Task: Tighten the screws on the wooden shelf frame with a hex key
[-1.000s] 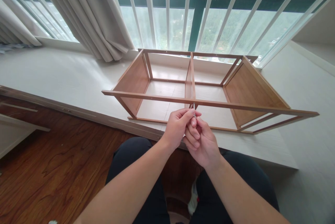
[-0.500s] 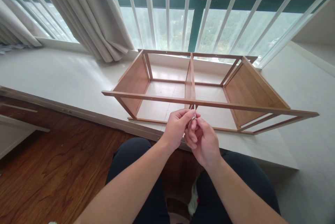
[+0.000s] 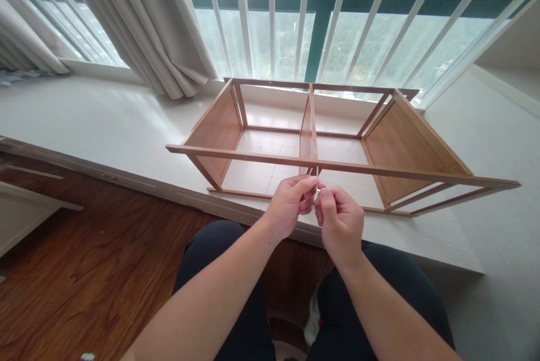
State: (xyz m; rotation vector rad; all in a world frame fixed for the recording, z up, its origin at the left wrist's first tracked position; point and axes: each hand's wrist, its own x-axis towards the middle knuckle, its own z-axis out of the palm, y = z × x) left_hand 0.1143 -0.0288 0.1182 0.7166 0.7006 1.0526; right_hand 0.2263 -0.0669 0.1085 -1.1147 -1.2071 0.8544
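A wooden shelf frame lies on its side on the pale window ledge, with panels at both ends and one in the middle. Against its near rail, where the middle panel meets it, stands a thin metal Allen key. My left hand pinches the key's shaft just below the rail. Closed around its lower, bent end is my right hand, close beside the left. The fingers hide part of the key, and its tip at the rail is too small to make out.
Behind the frame are white window bars and a grey curtain. The ledge runs left, its front edge above a dark wood floor. A white cabinet piece stands at left; my knees are under my arms.
My right hand has turned, its fingers now curled with the thumb on top of the key's end. The left hand keeps its pinch. The view has shifted slightly.
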